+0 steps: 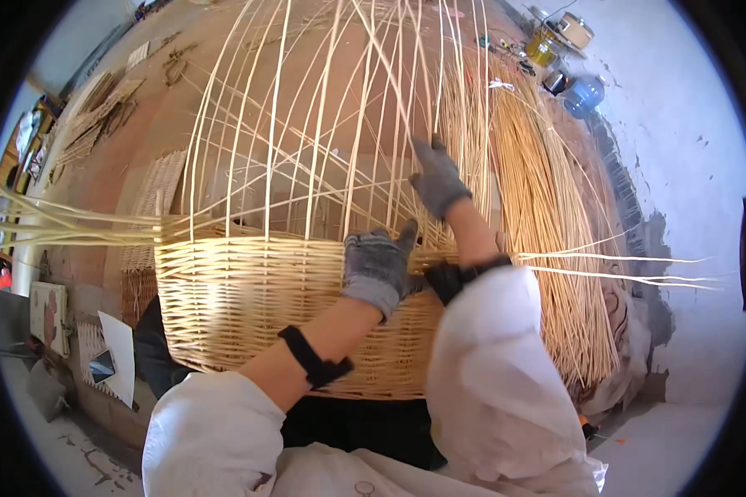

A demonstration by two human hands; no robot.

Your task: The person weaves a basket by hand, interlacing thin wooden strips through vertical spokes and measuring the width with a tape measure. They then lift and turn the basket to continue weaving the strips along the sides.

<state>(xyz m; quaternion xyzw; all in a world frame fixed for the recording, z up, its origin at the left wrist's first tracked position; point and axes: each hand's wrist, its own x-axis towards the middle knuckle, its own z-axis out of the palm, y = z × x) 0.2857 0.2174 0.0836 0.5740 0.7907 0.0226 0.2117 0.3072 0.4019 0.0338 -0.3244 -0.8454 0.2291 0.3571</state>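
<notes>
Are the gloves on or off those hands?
On: a grey glove covers the left hand, and another covers the right hand; bare forearms show beyond them.

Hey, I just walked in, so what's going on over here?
A person in grey gloves is handling a partly woven wicker piece in front of their body. Their left hand is at its upper edge, while their right hand is higher up, among the unwoven rods above the weave. Whether the right fingers grip a rod is hard to tell. A large bundle of loose rods lies to the right.
</notes>
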